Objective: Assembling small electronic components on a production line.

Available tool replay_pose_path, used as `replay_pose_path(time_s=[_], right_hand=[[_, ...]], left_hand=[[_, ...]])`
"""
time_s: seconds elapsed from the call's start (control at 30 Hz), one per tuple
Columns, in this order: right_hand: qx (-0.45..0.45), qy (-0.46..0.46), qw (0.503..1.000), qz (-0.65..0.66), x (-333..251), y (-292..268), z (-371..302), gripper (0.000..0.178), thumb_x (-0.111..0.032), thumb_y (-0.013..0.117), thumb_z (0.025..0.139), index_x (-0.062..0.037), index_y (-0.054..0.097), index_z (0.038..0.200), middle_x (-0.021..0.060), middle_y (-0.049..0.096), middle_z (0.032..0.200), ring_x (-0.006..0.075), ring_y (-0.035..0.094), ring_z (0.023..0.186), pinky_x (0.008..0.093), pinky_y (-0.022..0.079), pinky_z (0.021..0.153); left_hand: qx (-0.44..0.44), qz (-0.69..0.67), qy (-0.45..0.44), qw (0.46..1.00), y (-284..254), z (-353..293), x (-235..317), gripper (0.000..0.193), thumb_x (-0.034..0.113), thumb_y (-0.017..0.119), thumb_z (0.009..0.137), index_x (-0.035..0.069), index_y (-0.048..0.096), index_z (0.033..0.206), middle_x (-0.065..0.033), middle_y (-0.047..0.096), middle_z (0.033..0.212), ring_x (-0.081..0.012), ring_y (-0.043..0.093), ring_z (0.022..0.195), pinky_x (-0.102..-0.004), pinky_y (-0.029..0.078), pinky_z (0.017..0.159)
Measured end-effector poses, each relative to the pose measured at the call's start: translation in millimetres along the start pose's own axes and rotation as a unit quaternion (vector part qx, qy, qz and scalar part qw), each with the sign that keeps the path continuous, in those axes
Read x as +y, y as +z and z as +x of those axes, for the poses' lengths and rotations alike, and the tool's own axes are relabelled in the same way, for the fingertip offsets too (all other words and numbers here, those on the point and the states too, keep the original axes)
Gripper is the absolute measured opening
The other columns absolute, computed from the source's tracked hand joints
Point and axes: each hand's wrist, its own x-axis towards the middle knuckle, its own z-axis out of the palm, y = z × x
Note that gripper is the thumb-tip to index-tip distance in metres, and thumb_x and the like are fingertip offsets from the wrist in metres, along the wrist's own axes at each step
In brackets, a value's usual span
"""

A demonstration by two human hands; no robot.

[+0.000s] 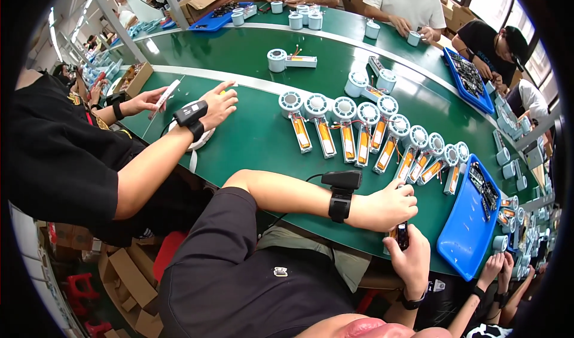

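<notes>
My left hand is closed, its fingers curled down near the front edge of the green table; what sits in them is hidden. Just below it, my right hand pinches a small black part, possibly a circuit board, between thumb and fingers. The two hands nearly meet around this part. Beyond them stretches a slanting row of light blue handheld fan bodies, round heads away from me. Their open handles show yellow batteries and thin red wires.
Right of my hands lies a blue tray holding black circuit boards. A co-worker's arm reaches over the table at left, a white piece in one hand. Another fan body lies farther back. More people work around the table.
</notes>
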Motion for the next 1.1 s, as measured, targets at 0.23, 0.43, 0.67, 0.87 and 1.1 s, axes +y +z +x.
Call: replay_pose_path(time_s=[0.23, 0.43, 0.67, 0.87, 1.1], right_hand=[[-0.091, 0.017, 0.990, 0.108, 7.5, -16.8, 6.4, 0.017, -0.008, 0.066, 0.092, 0.0039, 0.056, 0.085, 0.0223, 0.058, 0.077, 0.0383, 0.058, 0.069, 0.0444, 0.046, 0.065], [-0.007, -0.023, 0.990, -0.141, 14.4, -6.7, -0.3, 0.009, -0.002, 0.060, 0.095, 0.0028, 0.057, 0.102, 0.0236, 0.063, 0.088, 0.0384, 0.062, 0.079, 0.0433, 0.049, 0.071], [0.114, 0.047, 0.992, 0.038, 28.1, 45.9, -8.8, 0.027, -0.003, 0.050, 0.102, 0.0045, 0.051, 0.127, 0.0253, 0.061, 0.105, 0.0434, 0.061, 0.097, 0.0436, 0.050, 0.084], [0.133, -0.003, 0.987, 0.095, 72.0, 68.6, -18.6, 0.037, -0.012, 0.044, 0.109, 0.0024, 0.045, 0.143, 0.0194, 0.059, 0.121, 0.0335, 0.059, 0.109, 0.0380, 0.047, 0.097], [0.114, 0.013, 0.988, 0.106, 31.2, 55.0, -16.2, 0.030, 0.000, 0.047, 0.101, 0.0042, 0.051, 0.131, 0.0234, 0.055, 0.117, 0.0420, 0.055, 0.107, 0.0447, 0.045, 0.098]], left_hand=[[-0.036, -0.123, 0.050, 0.990, 3.2, -5.0, -20.5, 0.016, 0.012, 0.075, 0.079, 0.005, 0.070, 0.092, -0.0082, 0.065, 0.106, -0.0314, 0.053, 0.123, -0.0505, 0.036, 0.110], [-0.005, -0.162, 0.077, 0.984, 5.9, -13.9, -24.8, 0.010, 0.014, 0.074, 0.084, 0.007, 0.073, 0.091, -0.0070, 0.066, 0.108, -0.0328, 0.051, 0.128, -0.0518, 0.035, 0.112], [0.066, -0.154, -0.020, 0.986, 4.6, -18.0, -4.4, 0.009, 0.015, 0.073, 0.087, 0.006, 0.076, 0.088, -0.0085, 0.068, 0.105, -0.0338, 0.052, 0.127, -0.0525, 0.036, 0.111], [0.099, 0.082, 0.067, 0.989, 3.7, -17.7, -7.0, 0.009, 0.017, 0.071, 0.079, 0.012, 0.078, 0.080, -0.0001, 0.072, 0.092, -0.0289, 0.060, 0.111, -0.0476, 0.042, 0.102], [-0.040, 0.057, 0.002, 0.998, -24.3, -10.0, 15.6, 0.013, 0.017, 0.069, 0.078, 0.008, 0.076, 0.082, -0.0065, 0.069, 0.096, -0.0338, 0.056, 0.123, -0.0556, 0.041, 0.107]])
